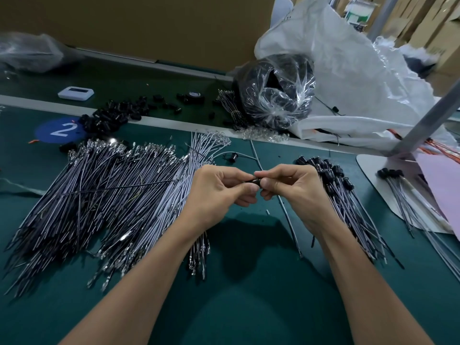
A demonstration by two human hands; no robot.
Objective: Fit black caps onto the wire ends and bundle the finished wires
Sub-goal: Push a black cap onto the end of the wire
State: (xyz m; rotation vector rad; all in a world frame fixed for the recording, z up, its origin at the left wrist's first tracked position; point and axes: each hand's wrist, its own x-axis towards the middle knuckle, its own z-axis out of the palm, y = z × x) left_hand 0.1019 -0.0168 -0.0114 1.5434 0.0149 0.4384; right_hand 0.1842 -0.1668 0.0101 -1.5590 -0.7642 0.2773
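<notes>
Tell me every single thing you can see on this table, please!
table: one, green
uncapped wires: big pile, grey and black, left side
capped wires: one pile, grey with black caps, right side
sticker: one, blue with a white 2, far left
loose caps: heap, black, beside the sticker
white gadget: one, far left
clear bag: one, holding black parts, back centre
white sack: one, back right
black cap: one, centre, held above the table
left hand: pinches the black cap
right hand: pinches the black cap
</notes>
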